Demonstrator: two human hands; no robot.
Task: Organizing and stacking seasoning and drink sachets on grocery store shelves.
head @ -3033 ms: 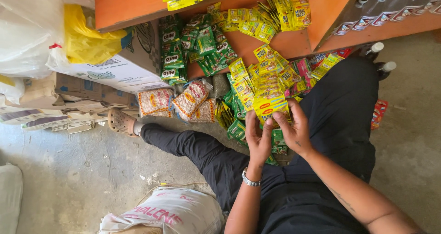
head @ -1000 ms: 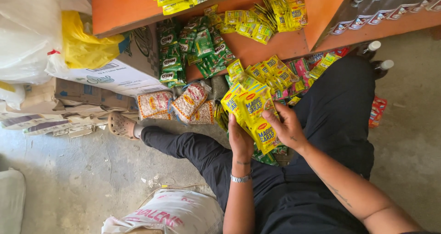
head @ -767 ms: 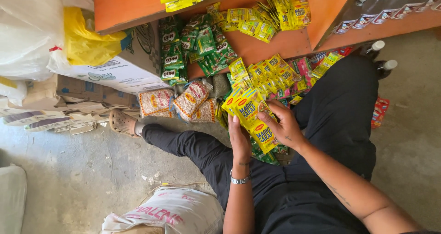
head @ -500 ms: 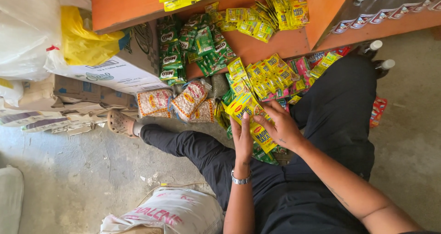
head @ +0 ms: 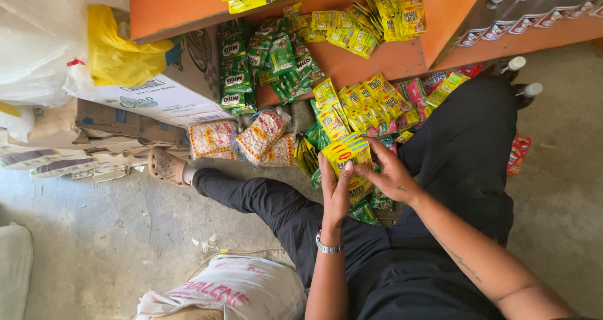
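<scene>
1. Yellow foil sachet strip, centre frame, pinched between both hands above the lap.
2. Head view: left hand flat-fingered against the strip's left edge, thumb behind, gripping it; steel watch on the wrist.
3. Right hand curled over the strip's right side, fingers closed on it.
4. Upper centre: orange wooden shelf bearing more yellow sachets and green drink sachets; clear peanut bags on the concrete floor at centre left.
5. Judgement: keep both edges pinned, fold the strip evenly and hold it taut so sachets don't slide into the pile below.
</scene>
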